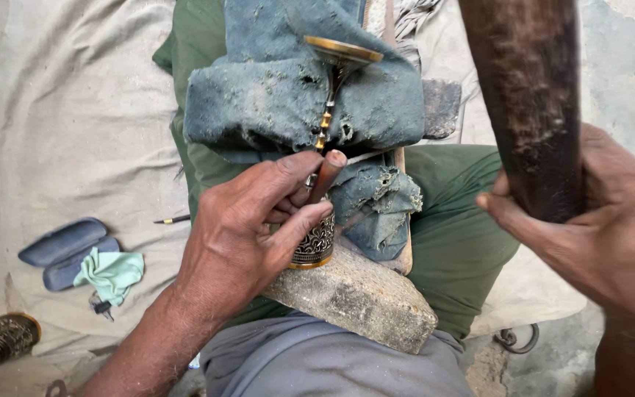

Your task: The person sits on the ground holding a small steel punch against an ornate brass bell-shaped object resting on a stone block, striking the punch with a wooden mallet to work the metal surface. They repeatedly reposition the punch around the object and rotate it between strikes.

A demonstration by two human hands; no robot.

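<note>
right hand grips dark club | left hand pinches punch on engraved cup | stone below

Goblet: metal, lying on its side. Dark cup with pierced scrollwork and a gold rim, resting on a grey stone block. Thin stem with gold beads runs up over a frayed blue cloth to a round gold-edged foot, tilted up. Left hand wraps the cup.

Punch: short, brown, round; pinched by left thumb and fingers, angled onto the cup.

Mallet: thick dark wooden club, worn surface, raised near-upright in right hand.
</note>
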